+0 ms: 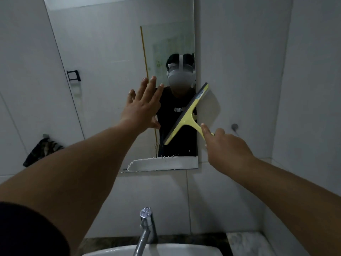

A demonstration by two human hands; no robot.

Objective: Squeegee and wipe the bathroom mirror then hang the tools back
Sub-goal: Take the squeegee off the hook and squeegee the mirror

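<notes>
L hand: fingers spread wide, palm flat toward the mirror; contact w/ glass looks likely but can't confirm.
R hand: wrapped on the squeegee handle, index finger laid along it.
Squeegee: blade tilted, at mirror's right edge, top end overhanging onto the wall tile.
Risk 1: your blade rides off the glass edge, so you lose seal and leave a streak down that side.
Risk 2: your L palm probably prints the glass; re-wipe needed there.
Risk 3: chipped lower edge of mirror could snag the rubber if you pull to the bottom.
Cloth: hangs on hook at left, well apart; wipe step not yet done.
Tap: below, watch drips.
</notes>
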